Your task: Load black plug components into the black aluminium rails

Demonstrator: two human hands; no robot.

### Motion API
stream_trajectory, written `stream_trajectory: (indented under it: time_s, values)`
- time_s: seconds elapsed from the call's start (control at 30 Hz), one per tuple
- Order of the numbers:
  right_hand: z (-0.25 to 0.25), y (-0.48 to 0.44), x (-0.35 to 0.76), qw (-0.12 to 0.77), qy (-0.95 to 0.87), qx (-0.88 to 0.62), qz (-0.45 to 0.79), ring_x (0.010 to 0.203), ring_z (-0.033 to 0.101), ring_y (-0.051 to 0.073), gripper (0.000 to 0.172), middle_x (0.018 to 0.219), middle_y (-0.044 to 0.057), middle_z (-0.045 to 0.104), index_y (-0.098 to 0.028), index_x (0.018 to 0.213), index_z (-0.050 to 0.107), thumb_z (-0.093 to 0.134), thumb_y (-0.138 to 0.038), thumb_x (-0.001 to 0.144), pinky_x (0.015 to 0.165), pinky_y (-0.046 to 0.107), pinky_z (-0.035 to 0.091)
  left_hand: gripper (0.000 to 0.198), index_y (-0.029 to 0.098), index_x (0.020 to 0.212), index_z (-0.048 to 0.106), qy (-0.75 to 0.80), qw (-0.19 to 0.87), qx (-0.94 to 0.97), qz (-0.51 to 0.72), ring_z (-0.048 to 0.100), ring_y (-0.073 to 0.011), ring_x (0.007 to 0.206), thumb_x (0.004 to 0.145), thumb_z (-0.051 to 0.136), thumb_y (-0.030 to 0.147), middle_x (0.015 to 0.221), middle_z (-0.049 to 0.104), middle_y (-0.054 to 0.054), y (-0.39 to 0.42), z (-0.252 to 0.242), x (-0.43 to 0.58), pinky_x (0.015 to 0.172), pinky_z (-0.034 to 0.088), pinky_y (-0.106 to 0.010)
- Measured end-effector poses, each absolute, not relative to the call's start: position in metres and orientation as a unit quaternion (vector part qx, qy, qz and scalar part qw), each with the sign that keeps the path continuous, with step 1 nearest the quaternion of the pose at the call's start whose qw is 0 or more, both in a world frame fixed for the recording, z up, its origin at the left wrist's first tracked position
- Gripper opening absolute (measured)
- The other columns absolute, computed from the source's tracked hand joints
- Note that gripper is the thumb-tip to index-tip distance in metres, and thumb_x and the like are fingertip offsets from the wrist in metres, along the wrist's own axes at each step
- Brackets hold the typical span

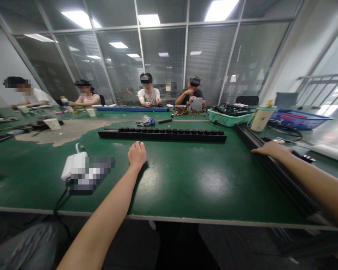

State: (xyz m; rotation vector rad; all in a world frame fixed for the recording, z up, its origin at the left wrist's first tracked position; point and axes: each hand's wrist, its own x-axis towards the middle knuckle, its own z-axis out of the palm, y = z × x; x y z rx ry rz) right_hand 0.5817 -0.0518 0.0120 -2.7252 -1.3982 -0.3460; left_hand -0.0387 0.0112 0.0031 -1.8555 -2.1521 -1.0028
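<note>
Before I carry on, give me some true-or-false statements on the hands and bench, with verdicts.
1. The right hand is at the dark rail on the right. True.
2. The left hand grips the long black strip. False: it is on the strip's near side, not gripping it.
3. In view, the cream bottle stands between the green basket and the blue basket. True.
4. The white device lies right of the left hand. False: it lies to its left.

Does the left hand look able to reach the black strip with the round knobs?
Likely yes: the left hand sits close to the black strip, with nothing visible in between.
</note>
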Motion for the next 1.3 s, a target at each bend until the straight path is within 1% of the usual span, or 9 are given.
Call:
stream_trajectory:
  time_s: [0.07, 0.17, 0.3, 0.47, 0.63, 0.8, 0.9, 1.0, 1.3]
  values:
    - [0.023, -0.05, 0.558, 0.003, -0.436, -0.896, -0.09, 0.111, 0.064, 0.043, 0.064, 0.113, 0.039, 0.064, 0.0, 0.124, 0.069, 0.067, -0.054, 0.09, 0.086, 0.055, 0.045, 0.045, 0.014, 0.131, 0.06, -0.712, 0.069, -0.618, -0.325, 0.063, -0.0314, 0.12, 0.106, 0.029, 0.035, 0.128, 0.069, -0.018, 0.012, 0.002, -0.039, 0.102, 0.047, -0.043]
    - [0.041, -0.038, 0.506, 0.024, -0.505, -0.838, -0.205, 0.122, 0.056, 0.046, 0.069, 0.125, 0.039, 0.057, 0.004, 0.133, 0.058, 0.055, -0.055, 0.097, 0.092, 0.055, 0.044, 0.044, 0.015, 0.126, 0.063, -0.713, 0.083, -0.625, -0.307, 0.064, -0.0307, 0.117, 0.106, 0.029, 0.035, 0.125, 0.07, -0.017, 0.014, 0.001, -0.038, 0.099, 0.047, -0.042]
    - [0.051, -0.002, 0.43, 0.032, -0.657, -0.716, -0.235, 0.125, 0.051, 0.043, 0.065, 0.13, 0.032, 0.058, -0.005, 0.135, 0.055, 0.045, -0.057, 0.098, 0.102, 0.058, 0.041, 0.042, 0.017, 0.117, 0.066, -0.706, 0.102, -0.647, -0.27, 0.064, -0.0293, 0.114, 0.106, 0.03, 0.035, 0.123, 0.069, -0.015, 0.012, 0.002, -0.038, 0.096, 0.047, -0.04]
    - [0.039, 0.06, 0.348, 0.058, -0.745, -0.622, -0.233, 0.141, 0.039, 0.041, 0.072, 0.148, 0.026, 0.051, -0.009, 0.146, 0.047, 0.047, -0.061, 0.096, 0.12, 0.064, 0.018, 0.04, 0.017, 0.113, 0.066, -0.698, 0.129, -0.668, -0.222, 0.063, -0.028, 0.111, 0.107, 0.03, 0.035, 0.121, 0.068, -0.015, 0.008, 0.003, -0.038, 0.092, 0.046, -0.039]
    - [0.037, 0.124, 0.285, 0.015, -0.782, -0.608, -0.133, 0.141, 0.043, 0.041, 0.084, 0.147, 0.022, 0.056, -0.017, 0.147, 0.048, 0.067, -0.066, 0.081, 0.121, 0.067, 0.013, 0.039, 0.017, 0.114, 0.065, -0.701, 0.124, -0.668, -0.217, 0.061, -0.0273, 0.112, 0.107, 0.03, 0.035, 0.12, 0.067, -0.014, 0.011, 0.003, -0.041, 0.093, 0.044, -0.038]
    - [0.047, 0.173, 0.247, -0.011, -0.797, -0.602, -0.043, 0.139, 0.05, 0.038, 0.093, 0.149, 0.017, 0.058, -0.022, 0.152, 0.047, 0.08, -0.056, 0.072, 0.123, 0.061, 0.019, 0.037, 0.019, 0.114, 0.064, -0.703, 0.116, -0.668, -0.215, 0.06, -0.026, 0.114, 0.107, 0.032, 0.035, 0.122, 0.066, -0.013, 0.016, 0.001, -0.043, 0.095, 0.044, -0.038]
    - [0.051, 0.19, 0.236, -0.008, -0.795, -0.606, 0.02, 0.137, 0.054, 0.036, 0.092, 0.152, 0.01, 0.057, -0.029, 0.152, 0.049, 0.084, -0.047, 0.069, 0.117, 0.051, 0.037, 0.037, 0.018, 0.114, 0.064, -0.701, 0.118, -0.668, -0.22, 0.06, -0.027, 0.114, 0.107, 0.032, 0.035, 0.121, 0.066, -0.013, 0.018, -0.001, -0.044, 0.095, 0.045, -0.039]
    - [0.053, 0.197, 0.233, -0.01, -0.789, -0.612, 0.042, 0.133, 0.058, 0.034, 0.09, 0.148, 0.01, 0.06, -0.028, 0.15, 0.054, 0.086, -0.041, 0.067, 0.107, 0.043, 0.049, 0.039, 0.018, 0.113, 0.065, -0.696, 0.119, -0.67, -0.229, 0.06, -0.0282, 0.112, 0.107, 0.031, 0.035, 0.119, 0.067, -0.014, 0.02, -0.004, -0.046, 0.093, 0.046, -0.04]
    - [0.055, 0.18, 0.233, 0.006, -0.791, -0.61, 0.052, 0.128, 0.062, 0.033, 0.086, 0.142, 0.012, 0.065, -0.022, 0.147, 0.058, 0.087, -0.037, 0.067, 0.104, 0.039, 0.051, 0.039, 0.018, 0.112, 0.065, -0.682, 0.114, -0.677, -0.252, 0.061, -0.0299, 0.111, 0.106, 0.031, 0.035, 0.117, 0.067, -0.017, 0.02, -0.007, -0.049, 0.093, 0.047, -0.044]
